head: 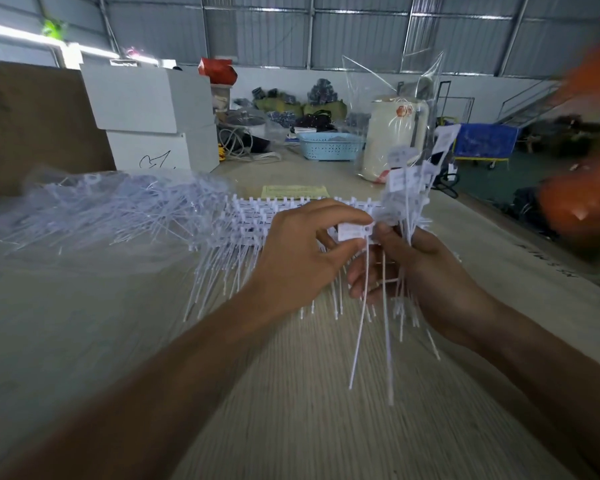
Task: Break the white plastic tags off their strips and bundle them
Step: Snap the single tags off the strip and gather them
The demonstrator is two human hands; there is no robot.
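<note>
My left hand [302, 251] pinches one white plastic tag [354, 232] by its flat head, its thin tail hanging down. Close beside it, my right hand [420, 271] grips a bundle of loose tags [407, 181], heads fanned upward and tails trailing below the fist. Under both hands a stack of tag strips [250, 223] lies on the table, tails pointing toward me. The left hand covers part of the stack.
A clear bag of more tags [111, 206] lies at the left. White boxes [153, 116] and brown cardboard [32, 123] stand behind it. A blue basket [329, 147], a cream jug in plastic wrap [392, 140] and a yellow paper [293, 191] sit farther back. The table edge runs along the right.
</note>
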